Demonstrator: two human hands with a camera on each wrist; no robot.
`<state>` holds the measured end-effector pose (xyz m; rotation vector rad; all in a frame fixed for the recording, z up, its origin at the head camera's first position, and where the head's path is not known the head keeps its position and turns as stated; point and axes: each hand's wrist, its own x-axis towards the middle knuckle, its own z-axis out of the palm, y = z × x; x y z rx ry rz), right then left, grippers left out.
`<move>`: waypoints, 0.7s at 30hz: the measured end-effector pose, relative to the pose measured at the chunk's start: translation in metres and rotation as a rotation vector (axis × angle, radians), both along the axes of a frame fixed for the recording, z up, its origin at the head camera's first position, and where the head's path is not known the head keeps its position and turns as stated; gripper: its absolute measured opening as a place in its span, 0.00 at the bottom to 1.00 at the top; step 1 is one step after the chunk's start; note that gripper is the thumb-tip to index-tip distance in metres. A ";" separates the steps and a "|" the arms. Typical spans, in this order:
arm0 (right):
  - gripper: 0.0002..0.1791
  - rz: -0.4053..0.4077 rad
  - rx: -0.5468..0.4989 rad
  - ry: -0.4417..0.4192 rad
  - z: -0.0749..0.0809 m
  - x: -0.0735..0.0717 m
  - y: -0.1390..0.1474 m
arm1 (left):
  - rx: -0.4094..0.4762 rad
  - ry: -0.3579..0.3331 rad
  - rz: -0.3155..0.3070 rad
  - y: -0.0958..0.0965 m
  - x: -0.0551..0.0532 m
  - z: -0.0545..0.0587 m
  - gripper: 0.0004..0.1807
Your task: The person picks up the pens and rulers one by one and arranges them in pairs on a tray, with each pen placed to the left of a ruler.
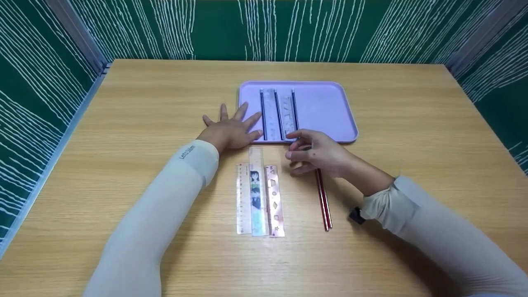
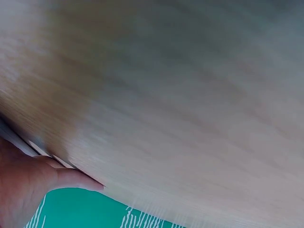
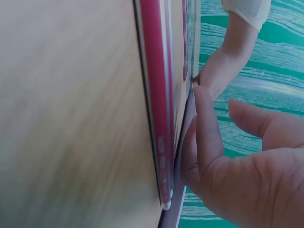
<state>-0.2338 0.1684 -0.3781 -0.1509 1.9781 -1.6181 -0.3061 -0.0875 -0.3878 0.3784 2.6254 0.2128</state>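
Note:
My left hand [image 1: 231,133] has its fingers spread over the left front corner of the purple tray [image 1: 326,109]. In the tray lie a dark pencil [image 1: 262,115], a clear ruler [image 1: 270,111], a second dark pencil [image 1: 279,117], a shape-stencil ruler [image 1: 287,109] and a third dark pencil [image 1: 294,103], side by side. Over the tray's front edge, my right hand [image 1: 324,154] has loosely bent fingers, thumb apart, nothing between them. Two red pencils [image 1: 323,202] lie on the table just below it, their far ends hidden by the hand in the head view.
In front of the tray lie a clear ruler [image 1: 243,206], a ruler with a cartoon print [image 1: 256,198] and a pink stencil ruler [image 1: 275,202], lengthwise together. The wooden table [image 1: 165,95] reaches a green wall [image 1: 218,33] with white streaks.

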 end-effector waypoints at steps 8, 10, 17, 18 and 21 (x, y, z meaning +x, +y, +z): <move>0.39 0.083 -0.009 0.028 0.001 0.027 -0.013 | 0.008 0.016 -0.001 -0.001 0.000 0.000 0.39; 0.40 0.093 -0.009 0.028 0.001 0.032 -0.015 | 0.008 0.014 -0.002 -0.001 0.001 0.000 0.39; 0.42 0.103 0.009 0.032 -0.004 0.042 -0.019 | 0.005 0.013 -0.016 -0.001 0.000 0.000 0.38; 0.43 0.102 0.014 0.033 -0.004 0.043 -0.020 | 0.006 0.013 -0.018 -0.001 0.000 0.000 0.39; 0.45 0.108 0.031 0.051 -0.006 0.045 -0.021 | 0.007 0.013 -0.018 -0.002 0.000 0.000 0.39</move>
